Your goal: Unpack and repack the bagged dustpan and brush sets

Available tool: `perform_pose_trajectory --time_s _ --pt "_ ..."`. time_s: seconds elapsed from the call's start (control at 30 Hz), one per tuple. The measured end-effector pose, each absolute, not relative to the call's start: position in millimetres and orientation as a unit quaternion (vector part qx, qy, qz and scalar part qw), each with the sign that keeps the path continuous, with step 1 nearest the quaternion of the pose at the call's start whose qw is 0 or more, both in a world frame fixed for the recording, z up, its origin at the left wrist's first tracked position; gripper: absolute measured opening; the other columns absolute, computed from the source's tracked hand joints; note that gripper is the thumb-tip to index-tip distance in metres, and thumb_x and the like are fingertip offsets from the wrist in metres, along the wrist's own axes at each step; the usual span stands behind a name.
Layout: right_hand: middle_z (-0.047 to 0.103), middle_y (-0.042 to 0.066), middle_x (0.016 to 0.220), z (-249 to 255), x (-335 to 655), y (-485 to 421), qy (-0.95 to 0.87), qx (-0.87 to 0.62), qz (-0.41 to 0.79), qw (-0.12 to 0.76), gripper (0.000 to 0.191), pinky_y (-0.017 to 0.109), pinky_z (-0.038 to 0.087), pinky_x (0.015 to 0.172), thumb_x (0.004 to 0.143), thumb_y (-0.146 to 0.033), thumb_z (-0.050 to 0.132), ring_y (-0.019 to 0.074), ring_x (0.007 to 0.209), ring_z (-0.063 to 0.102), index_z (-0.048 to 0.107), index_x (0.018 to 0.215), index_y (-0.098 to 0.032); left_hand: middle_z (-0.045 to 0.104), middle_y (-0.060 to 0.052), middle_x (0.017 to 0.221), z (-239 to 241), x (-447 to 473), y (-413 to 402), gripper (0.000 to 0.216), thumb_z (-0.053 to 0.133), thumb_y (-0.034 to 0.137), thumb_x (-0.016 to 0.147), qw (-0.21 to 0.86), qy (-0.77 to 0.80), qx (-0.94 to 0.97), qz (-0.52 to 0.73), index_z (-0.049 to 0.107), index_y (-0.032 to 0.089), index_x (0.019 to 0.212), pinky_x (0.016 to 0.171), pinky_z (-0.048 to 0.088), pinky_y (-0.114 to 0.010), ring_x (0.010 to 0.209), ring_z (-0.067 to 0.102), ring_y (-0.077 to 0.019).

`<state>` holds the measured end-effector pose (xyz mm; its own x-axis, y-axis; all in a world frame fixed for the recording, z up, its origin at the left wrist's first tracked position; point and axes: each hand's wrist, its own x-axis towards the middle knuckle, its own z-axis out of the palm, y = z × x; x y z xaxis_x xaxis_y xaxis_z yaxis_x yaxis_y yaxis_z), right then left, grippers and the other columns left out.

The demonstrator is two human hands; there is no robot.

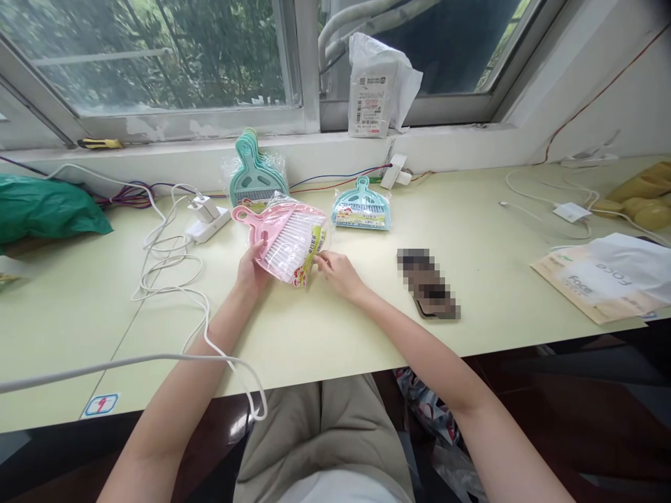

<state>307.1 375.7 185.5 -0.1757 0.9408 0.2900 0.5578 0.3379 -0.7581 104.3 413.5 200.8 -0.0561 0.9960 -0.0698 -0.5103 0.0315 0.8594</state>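
I hold the pink dustpan set (287, 241), sealed in its clear wrapper, just above the table (325, 335), near the middle of it and closer to the far edge than to mine. My left hand (251, 269) is under the set's left side, with the fingers closed on the pan's edge just below the handle. My right hand (340, 274) is at the near-right corner, where the fingers (321, 262) pinch the wrapper by the yellow label.

The set lies between my two hands, and both touch it. Its long axis runs on a diagonal. The handle points to the far-left corner of the table, and the broad bristle end faces near-right, toward my right hand. It is tilted, with the handle end higher.

Just beyond it, a teal dustpan set (361, 206) lies flat with its handle toward the far edge. A stack of teal sets (256, 171) leans against the wall. A white charger (207, 213) sits to the left, apart from my hands.
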Motion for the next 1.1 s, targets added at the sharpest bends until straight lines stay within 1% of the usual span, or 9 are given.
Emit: perform_pose_trajectory --time_s 0.1,0.17,0.23,0.3,0.43,0.57,0.87,1.0,1.1 --pt "0.058 -0.004 0.060 178.8 314.1 385.5 -0.604 -0.496 0.403 0.476 0.035 0.028 0.042 0.057 0.087 -0.056 0.049 0.0135 0.049 0.053 0.055 0.080 -0.022 0.070 -0.003 0.103 201.4 105.3 408.9 0.032 0.056 0.033 0.079 0.605 0.407 0.354 0.585 0.064 0.022 0.108 0.090 0.055 -0.035 0.104 0.065 -0.0219" --pt "0.063 -0.002 0.071 175.1 316.3 390.8 -0.544 -0.470 0.446 0.533 0.038 0.029 0.046 0.062 0.077 -0.059 0.059 0.0148 0.059 0.058 0.057 0.086 -0.022 0.070 -0.004 0.102 200.4 104.4 407.9 0.034 0.056 0.037 0.080 0.606 0.428 0.376 0.555 0.064 0.020 0.108 0.085 0.056 -0.036 0.102 0.065 -0.0231" --pt "0.067 0.000 0.088 173.9 316.4 393.4 -0.504 -0.442 0.456 0.584 0.041 0.030 0.049 0.074 0.070 -0.056 0.068 0.0166 0.079 0.063 0.056 0.091 -0.022 0.071 -0.005 0.099 199.4 103.1 407.6 0.036 0.059 0.037 0.078 0.615 0.434 0.400 0.522 0.064 0.019 0.108 0.082 0.056 -0.036 0.099 0.066 -0.0238" --pt "0.068 0.000 0.094 175.4 315.7 392.9 -0.471 -0.419 0.471 0.617 0.045 0.032 0.050 0.082 0.067 -0.053 0.072 0.0177 0.088 0.063 0.051 0.094 -0.024 0.072 -0.005 0.098 198.6 102.0 407.0 0.038 0.064 0.038 0.075 0.633 0.423 0.435 0.482 0.064 0.020 0.108 0.079 0.056 -0.035 0.095 0.067 -0.0236" --pt "0.068 -0.002 0.085 181.8 316.1 388.7 -0.421 -0.405 0.504 0.636 0.047 0.034 0.053 0.077 0.068 -0.052 0.071 0.0187 0.082 0.066 0.043 0.095 -0.027 0.072 -0.006 0.094 197.7 101.9 405.8 0.047 0.073 0.049 0.069 0.651 0.392 0.498 0.418 0.065 0.019 0.105 0.074 0.056 -0.033 0.087 0.069 -0.0220" --pt "0.068 0.000 0.091 184.1 318.5 388.4 -0.405 -0.412 0.474 0.664 0.043 0.033 0.053 0.078 0.070 -0.054 0.069 0.0187 0.086 0.066 0.046 0.094 -0.026 0.072 -0.007 0.090 195.3 100.6 409.8 0.056 0.073 0.060 0.064 0.626 0.386 0.520 0.436 0.066 0.016 0.098 0.072 0.056 -0.032 0.084 0.069 -0.0214" --pt "0.070 0.003 0.091 182.7 321.1 388.4 -0.396 -0.418 0.463 0.673 0.041 0.034 0.055 0.074 0.072 -0.054 0.068 0.0205 0.085 0.068 0.054 0.095 -0.023 0.071 -0.006 0.081 187.2 88.9 425.4 0.052 0.086 0.046 0.051 0.573 0.444 0.452 0.521 0.067 0.013 0.085 0.075 0.056 -0.031 0.074 0.070 -0.0181" --pt "0.070 0.004 0.090 185.3 326.1 389.2 -0.373 -0.437 0.429 0.697 0.039 0.033 0.055 0.071 0.073 -0.051 0.067 0.0196 0.079 0.068 0.057 0.095 -0.021 0.072 -0.006 0.086 188.4 82.8 431.0 0.047 0.085 0.043 0.054 0.542 0.450 0.416 0.575 0.066 0.015 0.087 0.077 0.055 -0.027 0.079 0.071 -0.0173" --pt "0.070 0.004 0.090 185.1 332.1 391.6 -0.353 -0.461 0.402 0.708 0.038 0.032 0.054 0.069 0.075 -0.051 0.065 0.0192 0.077 0.067 0.057 0.095 -0.021 0.072 -0.008 0.094 190.4 71.6 438.7 0.038 0.079 0.039 0.067 0.497 0.472 0.370 0.627 0.063 0.016 0.092 0.075 0.054 -0.024 0.084 0.070 -0.0159"
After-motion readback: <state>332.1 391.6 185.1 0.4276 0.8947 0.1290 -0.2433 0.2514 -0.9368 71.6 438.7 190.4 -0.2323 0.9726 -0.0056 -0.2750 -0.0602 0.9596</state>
